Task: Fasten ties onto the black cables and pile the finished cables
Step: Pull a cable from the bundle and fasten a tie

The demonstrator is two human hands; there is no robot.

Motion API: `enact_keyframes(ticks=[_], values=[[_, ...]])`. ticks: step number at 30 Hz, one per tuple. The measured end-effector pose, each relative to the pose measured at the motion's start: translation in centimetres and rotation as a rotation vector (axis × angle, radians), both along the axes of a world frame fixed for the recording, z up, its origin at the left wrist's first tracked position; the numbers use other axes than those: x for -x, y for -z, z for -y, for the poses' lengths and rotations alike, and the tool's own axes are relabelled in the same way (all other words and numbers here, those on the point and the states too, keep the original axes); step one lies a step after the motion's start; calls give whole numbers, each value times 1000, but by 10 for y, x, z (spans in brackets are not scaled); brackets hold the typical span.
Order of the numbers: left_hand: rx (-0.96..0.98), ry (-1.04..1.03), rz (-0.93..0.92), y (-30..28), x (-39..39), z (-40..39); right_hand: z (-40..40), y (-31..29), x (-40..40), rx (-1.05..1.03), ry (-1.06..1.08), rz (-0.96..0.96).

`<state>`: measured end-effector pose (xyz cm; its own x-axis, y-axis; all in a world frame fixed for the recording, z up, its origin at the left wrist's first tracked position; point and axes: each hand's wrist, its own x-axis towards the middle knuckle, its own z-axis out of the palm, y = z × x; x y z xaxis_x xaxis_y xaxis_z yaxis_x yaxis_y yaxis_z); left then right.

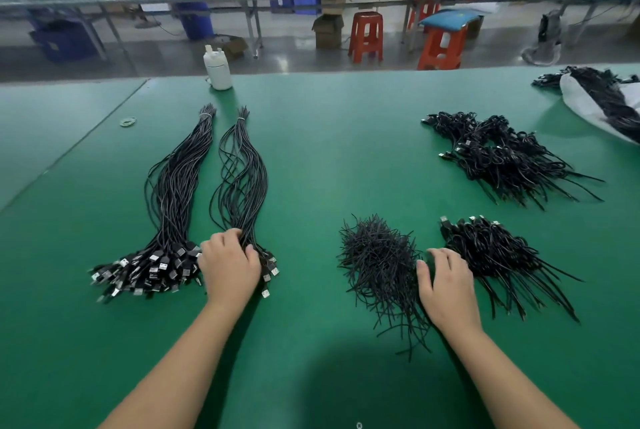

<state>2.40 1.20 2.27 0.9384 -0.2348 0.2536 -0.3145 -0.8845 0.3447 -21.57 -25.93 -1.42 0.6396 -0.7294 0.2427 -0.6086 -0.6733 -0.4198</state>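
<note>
Black cables (173, 186) in two long bundles on the green table (311, 151), left side, plug ends nearest. Loose heap of ties (377, 262) at centre-right; finished coiled cables (491, 252) just beyond it, larger pile (502, 155) farther back. White bottle (218, 68) at far edge, rubber band (128, 121) nearby. Left hand (228, 266) on right bundle's plug end, fingers curled around cables. Right hand (446, 283) flat between ties and coils, fingers spread and relaxed.
</note>
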Motion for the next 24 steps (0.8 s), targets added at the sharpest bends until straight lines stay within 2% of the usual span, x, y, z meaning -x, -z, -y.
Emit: enact_keyframes(ticks=[2,4,11,14,20,24], values=[[-115,-63,-217,-9,-23,-6,0,1,0,9,-5,-18],[-106,-71,-384,-17,-37,-11,0,1,0,7,-3,-22],[-110,-59,-465,-29,-47,-10,0,1,1,11,-6,-18],[-135,-51,-370,-32,-44,-6,1,0,2,10,-6,-10],[-208,73,22,-40,-31,3,1,0,2,3,-5,13],[-467,272,3,-47,-7,24,1,-1,2,-9,-6,29]])
